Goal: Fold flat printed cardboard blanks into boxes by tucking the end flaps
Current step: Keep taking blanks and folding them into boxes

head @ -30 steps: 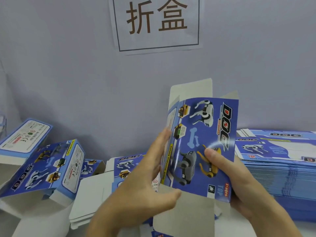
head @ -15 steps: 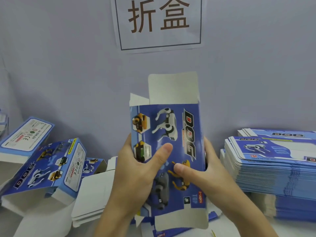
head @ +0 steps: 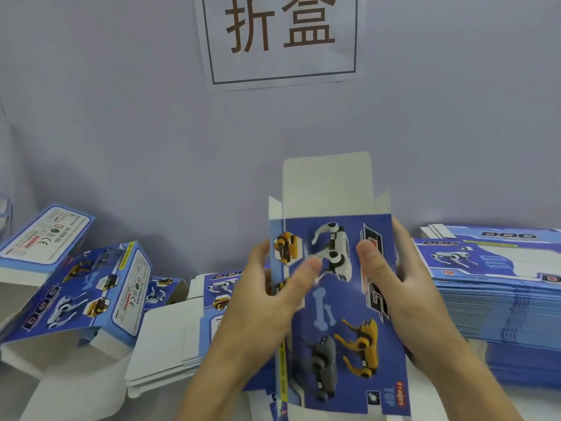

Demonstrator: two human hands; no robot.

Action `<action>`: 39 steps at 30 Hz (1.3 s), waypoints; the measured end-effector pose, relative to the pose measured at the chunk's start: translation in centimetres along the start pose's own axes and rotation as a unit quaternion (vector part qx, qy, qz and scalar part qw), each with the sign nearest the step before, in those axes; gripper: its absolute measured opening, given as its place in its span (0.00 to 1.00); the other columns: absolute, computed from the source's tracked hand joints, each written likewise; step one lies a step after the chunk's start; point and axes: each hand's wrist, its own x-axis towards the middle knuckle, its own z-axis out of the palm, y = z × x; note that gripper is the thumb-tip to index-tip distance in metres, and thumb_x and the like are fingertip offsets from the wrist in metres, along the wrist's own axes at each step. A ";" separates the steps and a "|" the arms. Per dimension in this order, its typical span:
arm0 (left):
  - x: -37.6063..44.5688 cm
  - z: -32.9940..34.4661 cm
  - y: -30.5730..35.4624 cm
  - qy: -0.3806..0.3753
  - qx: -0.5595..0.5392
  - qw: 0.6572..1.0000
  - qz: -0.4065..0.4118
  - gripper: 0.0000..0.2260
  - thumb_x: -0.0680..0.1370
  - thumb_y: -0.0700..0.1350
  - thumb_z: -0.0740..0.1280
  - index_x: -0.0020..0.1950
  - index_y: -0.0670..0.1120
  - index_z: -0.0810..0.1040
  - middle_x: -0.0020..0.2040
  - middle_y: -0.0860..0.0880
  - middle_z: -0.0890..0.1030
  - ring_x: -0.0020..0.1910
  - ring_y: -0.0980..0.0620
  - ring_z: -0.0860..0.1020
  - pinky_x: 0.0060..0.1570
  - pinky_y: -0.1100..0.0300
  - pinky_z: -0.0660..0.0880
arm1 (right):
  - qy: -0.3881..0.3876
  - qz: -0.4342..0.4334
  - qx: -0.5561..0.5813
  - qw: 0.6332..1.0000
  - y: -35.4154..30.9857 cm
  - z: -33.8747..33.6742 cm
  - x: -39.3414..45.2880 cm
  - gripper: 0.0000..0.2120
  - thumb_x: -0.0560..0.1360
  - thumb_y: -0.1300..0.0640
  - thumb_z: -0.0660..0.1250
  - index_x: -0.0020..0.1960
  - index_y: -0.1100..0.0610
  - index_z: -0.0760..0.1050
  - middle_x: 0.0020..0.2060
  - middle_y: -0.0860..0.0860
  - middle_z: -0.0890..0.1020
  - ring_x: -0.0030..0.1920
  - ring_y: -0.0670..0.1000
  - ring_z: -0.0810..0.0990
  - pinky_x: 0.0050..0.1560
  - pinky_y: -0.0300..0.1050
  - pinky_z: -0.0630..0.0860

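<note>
A blue printed box blank (head: 343, 311) with robot-dog pictures stands upright in front of me, opened into a sleeve. Its white top flap (head: 327, 183) points up, with small side flaps beside it. My left hand (head: 267, 302) grips the box's left edge, thumb across the printed front. Along the right edge my right hand (head: 403, 287) holds it, thumb on the front and fingers behind. The bottom end runs out of the frame.
A tall stack of flat blanks (head: 501, 293) lies at the right. Folded boxes (head: 91, 293) lean at the left, and another one (head: 45, 235) sits behind them. More flat blanks (head: 170, 338) lie in the middle. A paper sign (head: 280, 38) hangs on the wall.
The box has shifted right and lower toward me. Both thumbs have slid up its front face, and the hands now hold it near the upper half.
</note>
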 end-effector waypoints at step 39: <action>-0.3 1.4 3.0 0.148 -0.085 0.985 0.037 0.20 0.73 0.65 0.61 0.38 0.48 0.70 0.34 0.42 0.72 0.37 0.42 0.74 0.41 0.38 0.77 | -0.016 0.056 0.008 0.998 -2.4 2.1 0.2 0.23 0.73 0.32 0.59 0.46 0.51 0.78 0.35 0.55 0.82 0.35 0.55 0.82 0.43 0.58 0.79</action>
